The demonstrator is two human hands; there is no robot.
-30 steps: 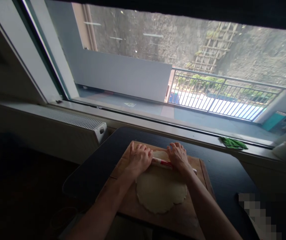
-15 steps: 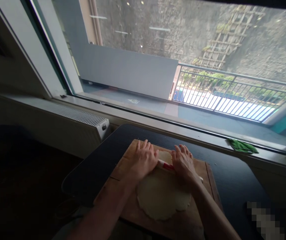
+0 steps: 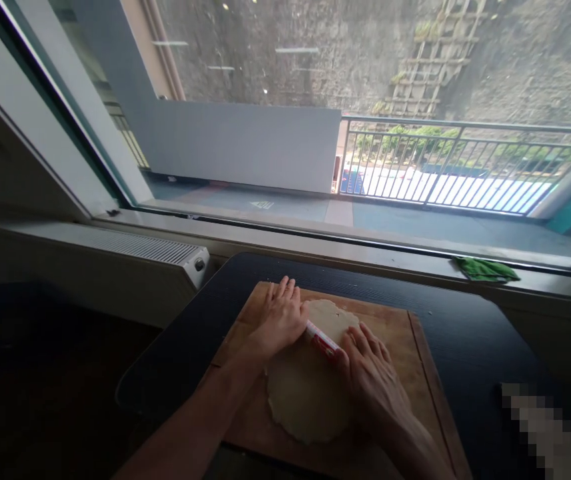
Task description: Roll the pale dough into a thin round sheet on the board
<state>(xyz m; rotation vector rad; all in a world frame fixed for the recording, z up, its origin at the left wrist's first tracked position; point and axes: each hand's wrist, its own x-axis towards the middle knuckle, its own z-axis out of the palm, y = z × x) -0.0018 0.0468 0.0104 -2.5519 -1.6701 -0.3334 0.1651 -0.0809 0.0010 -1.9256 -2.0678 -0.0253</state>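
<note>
A thin, rolled-out sheet of pale dough [image 3: 309, 400] with an uneven edge lies on a wooden board [image 3: 415, 373]. Across it, slanting down to the right, is a red and white roller [image 3: 322, 340]; its ends are hidden under my hands. My left hand [image 3: 284, 312] lies over the roller's upper left end, open, with its fingers stretched forward onto the board. At the lower right end, my right hand [image 3: 371, 363] rests over the roller, also open, with fingers extended and slightly apart above the dough's right edge.
The board sits on a dark table [image 3: 465, 333] with rounded corners. Behind it is a windowsill with a green cloth [image 3: 486, 269] at the right. A white radiator [image 3: 165, 257] stands at the left. A blurred-out object [image 3: 545, 427] is at the lower right.
My right hand has moved nearer to me, and the roller now slants more steeply. More of the dough's far part shows. The camera view has tilted and shifted slightly.
</note>
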